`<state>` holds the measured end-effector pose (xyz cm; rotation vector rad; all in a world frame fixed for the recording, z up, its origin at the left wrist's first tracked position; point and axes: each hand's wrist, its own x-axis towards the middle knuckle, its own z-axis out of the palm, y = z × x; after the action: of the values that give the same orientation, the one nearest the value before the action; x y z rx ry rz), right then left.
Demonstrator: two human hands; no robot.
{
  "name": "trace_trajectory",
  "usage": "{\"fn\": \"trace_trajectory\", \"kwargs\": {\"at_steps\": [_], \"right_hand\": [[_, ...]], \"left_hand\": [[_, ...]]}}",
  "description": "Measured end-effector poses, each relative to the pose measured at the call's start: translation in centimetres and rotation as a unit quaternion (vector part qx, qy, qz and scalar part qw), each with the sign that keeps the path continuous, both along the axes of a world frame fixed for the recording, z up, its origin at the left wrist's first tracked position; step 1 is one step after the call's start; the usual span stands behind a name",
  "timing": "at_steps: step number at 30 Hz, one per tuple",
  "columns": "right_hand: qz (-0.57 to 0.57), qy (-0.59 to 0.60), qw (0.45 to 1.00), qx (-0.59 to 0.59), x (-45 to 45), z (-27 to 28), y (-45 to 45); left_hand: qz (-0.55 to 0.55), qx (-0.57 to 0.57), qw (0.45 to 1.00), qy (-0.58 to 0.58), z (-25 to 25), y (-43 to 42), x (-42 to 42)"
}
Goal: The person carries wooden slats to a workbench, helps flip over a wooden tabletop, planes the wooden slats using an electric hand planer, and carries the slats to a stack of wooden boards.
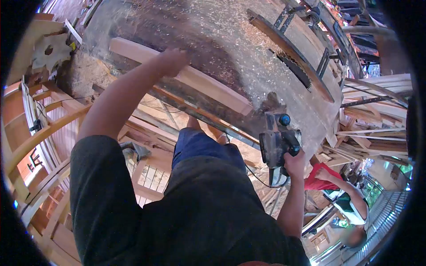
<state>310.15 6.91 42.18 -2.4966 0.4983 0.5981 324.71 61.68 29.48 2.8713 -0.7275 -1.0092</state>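
Note:
A long, pale wooden beam (pixel 208 84) lies along the near edge of the dusty workbench (pixel 213 26). My left hand (pixel 172 62) is over the middle of this beam, its fingers smeared and hard to make out. At the bench edge, just past the beam's right end, is a dark power planer (pixel 277 142) with a blue knob. My right hand (pixel 294 163) is wrapped round the planer's rear handle. A cord runs from the tool down below the bench edge.
A bow saw (pixel 293 53) lies on the bench beyond the beam, amid wood shavings. Stacked boards (pixel 377 115) are at the right. Another person (pixel 350 195) in red shorts is at the lower right. Curved wooden frames (pixel 49 128) stand at the left.

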Motion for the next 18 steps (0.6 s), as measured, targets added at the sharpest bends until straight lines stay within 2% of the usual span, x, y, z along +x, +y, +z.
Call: {"fn": "trace_trajectory", "kwargs": {"at_steps": [1, 4, 7, 10, 13, 16, 17, 18], "right_hand": [[-0.015, 0.030, 0.999, -0.007, 0.2, 0.2, 0.0], [-0.023, 0.039, 0.999, 0.013, 0.3, 0.0, -0.3], [-0.014, 0.027, 1.000, 0.007, 0.1, -0.1, -0.5], [-0.031, 0.050, 0.998, 0.002, -0.3, -0.9, -1.8], [-0.038, 0.099, 0.994, -0.002, 0.3, -0.1, -1.7], [-0.090, 0.115, 0.988, 0.039, 0.2, 0.3, -0.7], [-0.032, 0.077, 0.996, 0.039, -0.4, -0.6, -1.4], [-0.022, 0.064, 0.997, 0.036, -0.7, -0.9, -2.2]], "left_hand": [[-0.013, 0.025, 0.999, -0.031, 1.1, -0.5, -0.9], [-0.032, -0.049, 0.979, -0.195, -1.7, 1.0, -4.3], [0.004, -0.020, 0.999, -0.044, -0.8, 0.9, -6.8], [0.038, -0.070, 0.993, -0.086, -1.8, 1.2, -7.8], [0.038, -0.086, 0.989, -0.114, -1.0, 0.7, -7.9], [0.016, -0.138, 0.974, -0.181, -2.5, 0.7, -7.8], [0.013, -0.069, 0.993, -0.094, -2.3, 0.2, -7.3], [0.015, -0.060, 0.993, -0.101, -2.6, 0.1, -7.3]]}}
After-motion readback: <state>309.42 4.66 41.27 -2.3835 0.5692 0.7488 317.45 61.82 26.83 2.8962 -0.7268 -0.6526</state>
